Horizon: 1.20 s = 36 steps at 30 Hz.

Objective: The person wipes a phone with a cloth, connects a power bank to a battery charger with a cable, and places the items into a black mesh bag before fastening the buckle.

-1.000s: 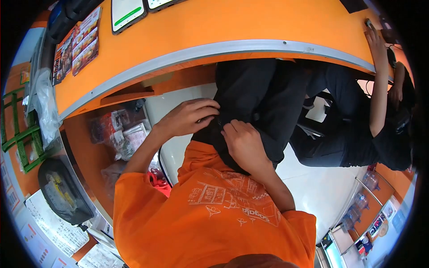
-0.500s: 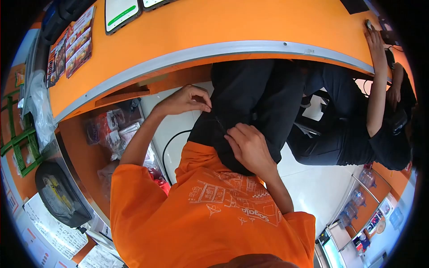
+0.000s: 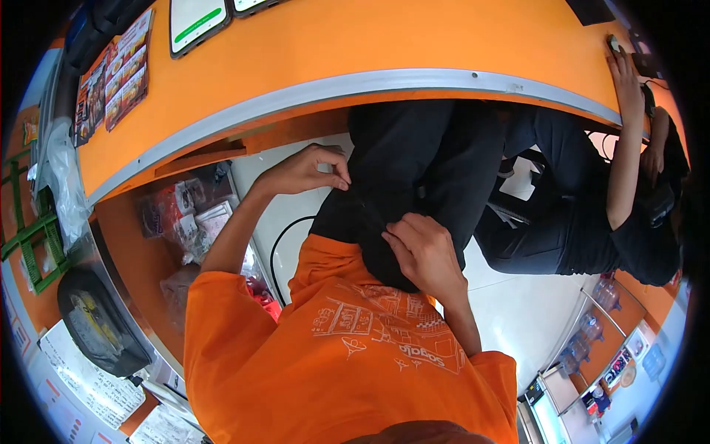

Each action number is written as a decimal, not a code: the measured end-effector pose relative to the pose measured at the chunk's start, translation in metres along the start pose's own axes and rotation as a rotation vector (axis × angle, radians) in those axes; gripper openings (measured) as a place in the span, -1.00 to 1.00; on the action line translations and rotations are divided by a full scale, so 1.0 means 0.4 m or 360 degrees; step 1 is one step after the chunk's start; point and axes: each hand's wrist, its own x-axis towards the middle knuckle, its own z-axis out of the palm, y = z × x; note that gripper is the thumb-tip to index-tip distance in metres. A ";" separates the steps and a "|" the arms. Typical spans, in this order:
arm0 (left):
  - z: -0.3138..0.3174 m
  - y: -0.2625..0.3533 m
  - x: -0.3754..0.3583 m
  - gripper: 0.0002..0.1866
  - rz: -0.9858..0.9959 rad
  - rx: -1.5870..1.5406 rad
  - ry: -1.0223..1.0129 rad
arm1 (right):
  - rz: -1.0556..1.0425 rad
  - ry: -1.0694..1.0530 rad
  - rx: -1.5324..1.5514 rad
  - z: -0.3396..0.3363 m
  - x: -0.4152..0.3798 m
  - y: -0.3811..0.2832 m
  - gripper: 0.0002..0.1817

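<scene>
Over my lap, in black trousers, both hands are pinched. My left hand is at the left edge of the thigh, thumb and forefinger together. Lower and to the right, my right hand has its fingers closed above the trousers near the hem of the orange shirt. A faint thin strand seems to run between the two hands, but it is too small to make out.
An orange desk with a metal edge spans the top, bearing phones and printed menus. At right sits another person, one hand on the desk. Packets lie on a shelf at left; a black cable hangs nearby.
My right hand has moved slightly right and down, away from my left hand, which has hardly moved. The dark thin strand between them is fainter now.
</scene>
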 end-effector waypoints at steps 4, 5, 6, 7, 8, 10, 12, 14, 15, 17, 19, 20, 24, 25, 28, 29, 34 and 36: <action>0.023 0.018 0.006 -0.89 0.0079 0.0026 0.0035 | 0.0061 -0.0013 0.0085 -0.017 -0.014 0.001 -0.87; 0.025 0.035 0.001 -0.87 0.0090 0.0120 0.0027 | 0.0083 -0.0035 0.0082 -0.026 -0.016 0.002 -0.87; 0.028 0.055 -0.006 -0.84 0.0099 0.0216 0.0021 | 0.0102 -0.0057 0.0082 -0.034 -0.017 0.003 -0.87; 0.037 0.073 -0.013 -0.81 0.0057 0.0057 -0.0008 | 0.0117 -0.0078 0.0082 -0.037 -0.015 0.004 -0.87; 0.057 0.092 -0.019 -0.78 0.0014 -0.0105 -0.0038 | 0.0104 -0.0083 0.0081 -0.036 -0.015 0.003 -0.89; 0.092 0.107 -0.026 -0.73 -0.0068 -0.0191 -0.0041 | 0.0077 -0.0094 0.0077 -0.035 -0.016 0.002 -0.91; 0.113 0.107 -0.029 -0.68 -0.0142 -0.0030 0.0013 | 0.0089 -0.0071 0.0046 -0.026 -0.016 0.006 -0.91; 0.119 0.094 -0.033 -0.70 -0.0092 -0.0113 0.0059 | 0.0093 -0.0056 0.0020 -0.021 -0.016 0.011 -0.90; 0.123 0.094 -0.035 -0.71 -0.0148 -0.0173 0.0058 | 0.0096 -0.0057 0.0007 -0.021 -0.019 0.013 -0.90; 0.129 0.085 -0.032 -0.74 -0.0221 -0.0260 0.0072 | 0.0110 -0.0046 -0.0052 -0.019 -0.020 0.010 -0.89; 0.130 0.070 -0.023 -0.77 -0.0255 -0.0311 0.0107 | 0.0127 -0.0019 -0.0144 -0.013 -0.011 -0.001 -0.87; 0.130 0.058 -0.018 -0.78 -0.0230 -0.0403 0.0134 | 0.0115 -0.0053 -0.0183 -0.010 -0.007 0.000 -0.86; 0.120 0.049 -0.001 -0.82 -0.0200 -0.0411 0.0221 | 0.0068 -0.0133 -0.0262 -0.005 0.000 0.008 -0.81; 0.119 0.051 0.000 -0.83 -0.0214 -0.0330 0.0236 | 0.0063 -0.0145 -0.0260 -0.004 -0.001 0.009 -0.79; 0.113 0.029 0.008 -0.85 -0.0148 -0.0249 0.0285 | 0.0022 -0.0189 -0.0237 -0.006 0.002 0.019 -0.79; 0.107 0.016 0.009 -0.86 -0.0149 -0.0319 0.0288 | 0.0015 -0.0182 -0.0214 -0.006 0.002 0.023 -0.79; 0.064 -0.036 -0.017 -0.85 -0.0232 -0.0445 0.0182 | 0.0029 -0.0133 -0.0060 -0.012 -0.013 0.042 -0.80; 0.070 -0.042 -0.026 -0.87 -0.0275 -0.0409 0.0204 | 0.0001 -0.0153 -0.0078 -0.004 -0.019 0.043 -0.84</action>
